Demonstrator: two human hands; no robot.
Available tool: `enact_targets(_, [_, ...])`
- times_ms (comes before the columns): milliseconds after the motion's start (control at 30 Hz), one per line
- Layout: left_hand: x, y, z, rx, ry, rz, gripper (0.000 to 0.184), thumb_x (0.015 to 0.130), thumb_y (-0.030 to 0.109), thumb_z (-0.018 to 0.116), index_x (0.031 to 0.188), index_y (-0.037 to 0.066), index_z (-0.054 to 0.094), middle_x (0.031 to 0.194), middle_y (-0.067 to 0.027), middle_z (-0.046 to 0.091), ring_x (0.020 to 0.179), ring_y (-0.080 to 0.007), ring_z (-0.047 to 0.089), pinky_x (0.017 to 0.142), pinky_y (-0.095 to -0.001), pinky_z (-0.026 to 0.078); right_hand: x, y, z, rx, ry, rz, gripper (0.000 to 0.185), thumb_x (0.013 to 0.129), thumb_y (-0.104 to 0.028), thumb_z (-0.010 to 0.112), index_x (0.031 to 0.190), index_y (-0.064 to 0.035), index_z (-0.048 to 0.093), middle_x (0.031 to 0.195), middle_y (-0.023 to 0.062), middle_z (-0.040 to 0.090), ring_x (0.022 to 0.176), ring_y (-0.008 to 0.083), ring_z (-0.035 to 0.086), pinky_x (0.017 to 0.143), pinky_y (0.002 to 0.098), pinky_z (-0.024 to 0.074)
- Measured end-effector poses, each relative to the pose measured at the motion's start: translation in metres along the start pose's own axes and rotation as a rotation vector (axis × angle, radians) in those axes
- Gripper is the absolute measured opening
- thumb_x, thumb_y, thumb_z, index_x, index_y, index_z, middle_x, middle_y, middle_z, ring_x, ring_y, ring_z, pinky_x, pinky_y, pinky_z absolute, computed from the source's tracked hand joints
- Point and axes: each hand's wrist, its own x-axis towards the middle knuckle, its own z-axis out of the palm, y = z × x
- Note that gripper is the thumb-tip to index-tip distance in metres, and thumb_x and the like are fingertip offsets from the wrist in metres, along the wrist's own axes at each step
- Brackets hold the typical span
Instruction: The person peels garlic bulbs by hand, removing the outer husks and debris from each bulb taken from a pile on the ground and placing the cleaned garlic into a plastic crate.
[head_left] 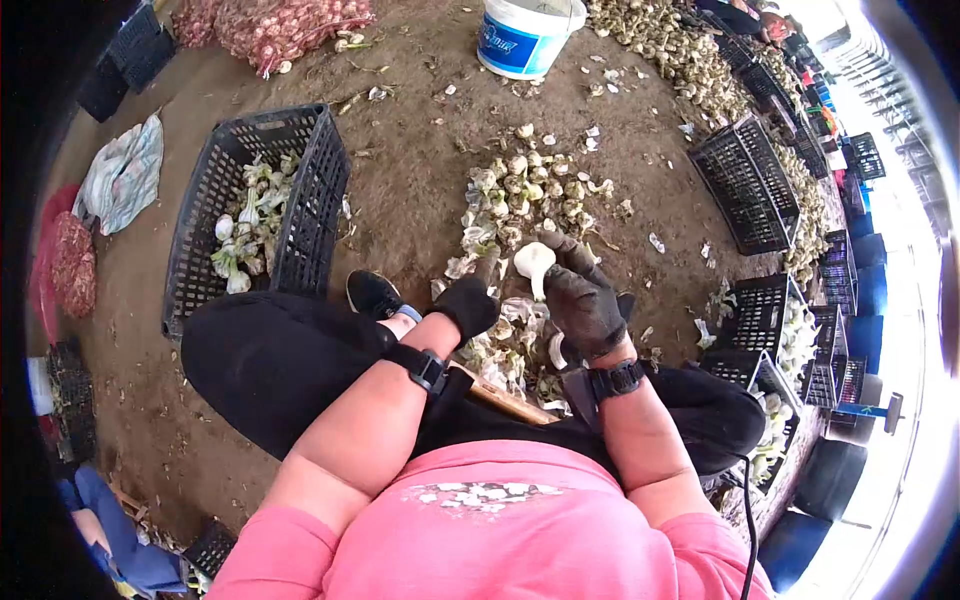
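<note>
My right hand, in a dark glove, grips a white garlic bulb between thumb and fingers, its short stem pointing down. Left of the bulb and apart from it is my left hand, also gloved. Its fingers are curled with the tips pointing up, and whatever they may hold is hidden. A heap of garlic bulbs lies on the dirt floor just beyond both hands. Beneath them are loose papery garlic skins, close to a wooden edge at my lap.
A black crate with stemmed garlic stands at left. Ahead is a white and blue bucket, with red mesh sacks further left. Another black crate and a long garlic pile lie to the right. My shoe is near the left crate.
</note>
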Motion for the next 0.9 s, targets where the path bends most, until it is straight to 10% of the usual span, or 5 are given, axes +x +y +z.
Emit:
enact_targets(67, [0.010,0.003,-0.005,-0.043,-0.136,-0.293,0.053,0.073,0.017,0.057,0.120,-0.004,0.049,0.094,-0.0258,0.062,0.088,-0.0369,0.062,0.077,-0.0446,0.049,-0.003,0.001,-0.011,-0.062,0.076,-0.016,0.037,0.088,0.001,0.048,0.125,-0.0029,0.046,0.119,0.0146,0.054,0.110,0.0274,0.054,0.094,0.0389,0.0442])
enact_targets(200, [0.010,-0.012,-0.011,0.129,-0.048,0.022,0.021,0.079,0.022,0.056,0.085,0.006,0.068,0.091,-0.0218,0.064,0.083,-0.0370,0.062,0.075,-0.0434,0.049,-0.008,0.000,-0.012,-0.061,0.158,0.007,0.034,0.088,0.000,0.050,0.121,-0.0026,0.049,0.116,0.0115,0.056,0.106,0.0232,0.056,0.090,0.0339,0.0464])
enact_targets(300, [0.009,-0.004,-0.001,-0.389,-0.033,0.002,0.041,0.090,0.024,0.051,0.125,0.003,0.049,0.102,-0.0110,0.063,0.094,-0.0171,0.060,0.077,-0.0313,0.049,-0.004,0.009,-0.021,-0.129,0.144,-0.026,0.032,0.088,-0.003,0.053,0.120,-0.0025,0.050,0.112,0.0086,0.059,0.101,0.0188,0.057,0.086,0.0300,0.0485])
enact_targets(567, [0.003,0.045,-0.030,-1.526,-0.156,-0.228,0.048,0.083,0.002,0.054,0.129,0.005,0.042,0.100,-0.0049,0.060,0.086,-0.0149,0.060,0.070,-0.0286,0.055,-0.001,0.014,-0.008,-0.343,0.189,0.040,0.028,0.085,-0.007,0.057,0.113,-0.0037,0.055,0.101,0.0032,0.061,0.086,0.0142,0.058,0.074,0.0262,0.0482])
enact_targets(900, [0.008,0.016,0.006,-0.338,0.253,-0.040,0.048,0.074,0.009,0.062,0.120,0.006,0.048,0.095,-0.0215,0.062,0.086,-0.0332,0.062,0.073,-0.0411,0.050,0.016,-0.004,0.009,-1.684,0.036,0.039,0.033,0.075,-0.040,0.060,0.077,-0.0068,0.063,0.074,0.0178,0.063,0.074,0.0382,0.061,0.064,0.0453,0.0484])
